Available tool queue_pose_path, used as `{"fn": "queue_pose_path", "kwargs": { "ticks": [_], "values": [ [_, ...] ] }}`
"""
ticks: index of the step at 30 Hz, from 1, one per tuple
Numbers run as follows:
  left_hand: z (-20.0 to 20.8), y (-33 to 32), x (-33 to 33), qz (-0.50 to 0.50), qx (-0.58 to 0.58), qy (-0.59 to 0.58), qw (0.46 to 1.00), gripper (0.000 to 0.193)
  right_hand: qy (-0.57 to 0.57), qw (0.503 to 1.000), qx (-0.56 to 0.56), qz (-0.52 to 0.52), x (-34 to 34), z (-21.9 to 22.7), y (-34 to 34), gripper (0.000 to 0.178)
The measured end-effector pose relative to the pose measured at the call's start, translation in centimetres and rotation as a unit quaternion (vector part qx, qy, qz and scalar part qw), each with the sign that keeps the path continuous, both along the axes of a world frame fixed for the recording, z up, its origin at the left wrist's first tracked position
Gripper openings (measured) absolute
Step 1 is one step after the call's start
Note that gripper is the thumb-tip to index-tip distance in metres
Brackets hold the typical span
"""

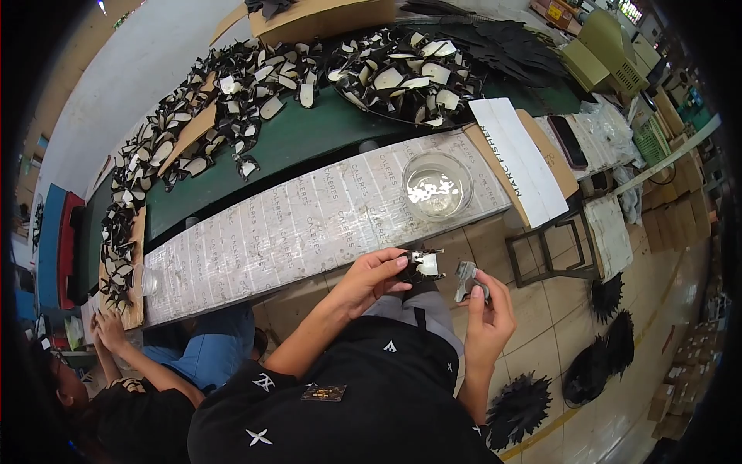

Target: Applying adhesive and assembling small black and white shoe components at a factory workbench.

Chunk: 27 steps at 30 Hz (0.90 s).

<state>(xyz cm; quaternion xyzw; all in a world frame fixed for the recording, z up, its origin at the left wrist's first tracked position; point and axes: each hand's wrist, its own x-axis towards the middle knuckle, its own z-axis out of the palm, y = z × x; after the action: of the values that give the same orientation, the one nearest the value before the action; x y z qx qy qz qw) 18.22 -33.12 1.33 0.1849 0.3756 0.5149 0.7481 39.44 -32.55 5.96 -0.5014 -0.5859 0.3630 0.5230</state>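
Observation:
Between the thumb and fingers of my left hand (368,286) is a small black piece with a white lining (427,265), which looks like a shoe part. My right hand (491,317) pinches a crumpled grey cloth (467,277) just right of the piece, apart from it. Both hands are above my lap, off the bench's near edge. A round clear bowl (407,184) with shiny clear contents, perhaps liquid, stands on the wrapped bench (309,220) beyond my hands. Many similar black-and-white pieces (402,73) are heaped on the green table (297,139) behind it.
Right of the bowl lie a white-and-brown cardboard sheet (522,158) and a dark phone (568,141). A small clear container (149,280) stands at the bench's left end. A co-worker (131,410) sits at left, hands near the pieces. Black bundles (522,410) lie on the floor.

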Motion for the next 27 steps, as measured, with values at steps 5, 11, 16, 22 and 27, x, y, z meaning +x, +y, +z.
{"fn": "queue_pose_path", "kwargs": {
  "ticks": [5,11,16,22,27],
  "values": [
    [0.3,-0.6,-0.9,-0.015,-0.001,-0.084,0.996,0.029,0.057,0.997,-0.044,0.036,0.2,-0.8,0.0,0.021],
    [1.9,-0.3,-2.2,-0.052,0.146,-0.226,0.962,0.035,0.089,0.981,-0.115,0.128,1.2,-5.1,-0.3,0.022],
    [5.8,0.4,-0.7,-0.090,0.217,-0.391,0.890,0.032,0.268,0.906,-0.293,0.149,1.3,-12.9,-0.2,0.023],
    [5.3,2.5,-0.7,-0.119,0.229,-0.276,0.926,0.034,0.431,0.785,-0.425,0.132,2.3,-21.2,0.4,0.026],
    [7.5,7.7,-5.5,-0.091,0.254,0.206,0.941,0.027,0.487,0.718,-0.488,0.098,3.3,-24.9,0.9,0.027]
  ]
}}
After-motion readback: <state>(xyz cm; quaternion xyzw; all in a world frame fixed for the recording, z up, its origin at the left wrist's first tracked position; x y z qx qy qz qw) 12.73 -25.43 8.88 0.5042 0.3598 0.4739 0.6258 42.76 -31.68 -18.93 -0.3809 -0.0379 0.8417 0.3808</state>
